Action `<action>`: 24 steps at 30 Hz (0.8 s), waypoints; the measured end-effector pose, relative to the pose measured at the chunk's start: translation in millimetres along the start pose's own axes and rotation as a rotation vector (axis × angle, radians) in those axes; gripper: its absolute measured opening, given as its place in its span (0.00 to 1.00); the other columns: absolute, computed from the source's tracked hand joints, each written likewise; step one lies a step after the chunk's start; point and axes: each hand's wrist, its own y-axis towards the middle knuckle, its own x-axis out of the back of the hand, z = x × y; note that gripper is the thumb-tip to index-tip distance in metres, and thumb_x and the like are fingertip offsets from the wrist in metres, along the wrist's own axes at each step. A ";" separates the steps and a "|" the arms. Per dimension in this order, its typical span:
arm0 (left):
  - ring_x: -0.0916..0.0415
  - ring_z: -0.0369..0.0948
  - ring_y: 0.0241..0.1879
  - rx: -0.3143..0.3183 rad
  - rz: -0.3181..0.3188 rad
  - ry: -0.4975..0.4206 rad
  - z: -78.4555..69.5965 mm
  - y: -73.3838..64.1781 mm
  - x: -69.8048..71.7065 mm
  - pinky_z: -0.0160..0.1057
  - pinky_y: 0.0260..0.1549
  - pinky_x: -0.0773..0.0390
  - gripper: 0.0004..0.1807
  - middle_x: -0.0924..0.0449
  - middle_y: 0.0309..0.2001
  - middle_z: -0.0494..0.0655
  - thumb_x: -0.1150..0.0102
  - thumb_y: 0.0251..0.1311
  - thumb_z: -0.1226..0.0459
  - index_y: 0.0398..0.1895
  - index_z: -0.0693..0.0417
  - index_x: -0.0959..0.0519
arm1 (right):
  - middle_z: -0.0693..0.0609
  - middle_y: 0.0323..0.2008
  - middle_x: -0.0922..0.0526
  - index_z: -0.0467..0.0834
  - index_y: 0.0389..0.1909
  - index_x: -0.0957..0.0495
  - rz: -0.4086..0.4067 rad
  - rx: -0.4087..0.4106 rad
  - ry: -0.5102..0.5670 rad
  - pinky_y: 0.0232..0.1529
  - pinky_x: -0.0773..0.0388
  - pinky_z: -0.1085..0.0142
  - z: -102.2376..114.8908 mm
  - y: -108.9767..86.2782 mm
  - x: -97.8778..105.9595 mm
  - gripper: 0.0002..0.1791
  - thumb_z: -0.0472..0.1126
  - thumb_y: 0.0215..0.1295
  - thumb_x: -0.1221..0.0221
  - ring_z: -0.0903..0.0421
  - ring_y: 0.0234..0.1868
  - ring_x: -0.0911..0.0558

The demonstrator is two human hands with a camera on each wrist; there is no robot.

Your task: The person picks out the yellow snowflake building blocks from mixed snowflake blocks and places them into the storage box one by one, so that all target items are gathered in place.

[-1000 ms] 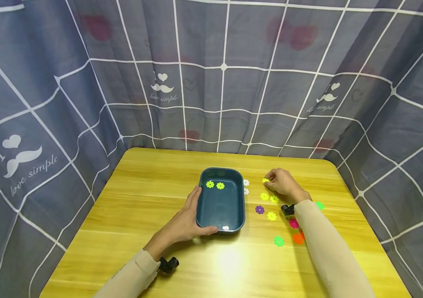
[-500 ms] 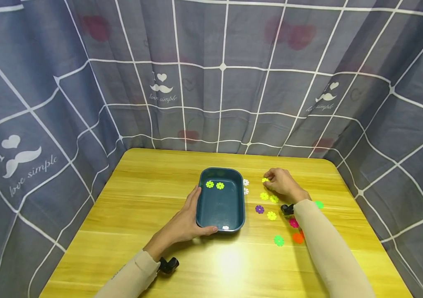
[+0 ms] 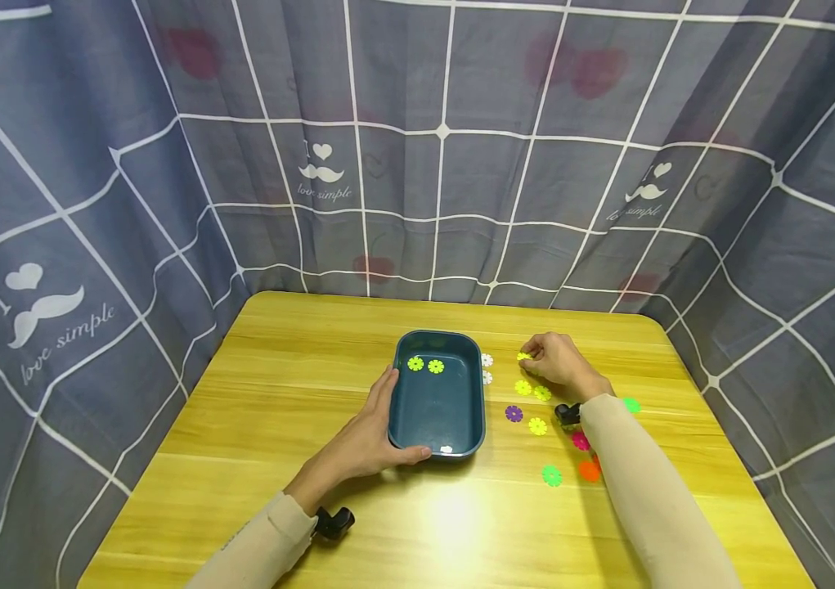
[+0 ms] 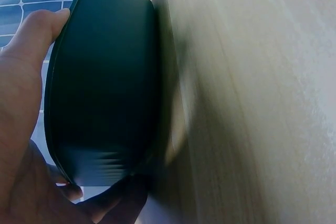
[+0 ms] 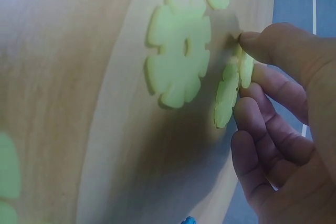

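Note:
At the near left corner of a dark teal plastic box (image 3: 436, 415), my left hand (image 3: 367, 435) grips the rim, thumb along the near side and fingers along the left. Two yellow-green notched discs (image 3: 435, 366), flower-shaped, lie in the box by its far end, and a small white piece (image 3: 446, 449) is at the near end. To the right, my right hand (image 3: 558, 360) pinches a yellow notched disc (image 5: 246, 70) between thumb and forefinger. In the right wrist view another such disc (image 5: 227, 96) stands close beside it, and a flat disc (image 5: 178, 48) lies nearby.
Two white discs (image 3: 487, 360) lie against the box's right side. Farther right are a purple disc (image 3: 514, 414), several yellow ones (image 3: 538, 426), green ones (image 3: 552, 476), a pink one (image 3: 581, 441) and an orange one (image 3: 590, 470). A grey checked curtain (image 3: 402, 164) surrounds the wooden table (image 3: 277, 368).

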 end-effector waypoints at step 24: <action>0.26 0.66 0.83 -0.001 -0.004 0.010 0.6 2.0 -1.3 0.70 0.78 0.20 0.84 0.65 0.99 0.46 0.13 0.55 0.31 1.00 0.47 0.62 | 0.43 0.45 0.04 0.35 0.55 0.07 -0.037 0.042 -0.032 0.53 0.09 0.51 -1.4 -2.5 -1.4 0.16 0.43 0.76 0.24 0.50 0.45 0.09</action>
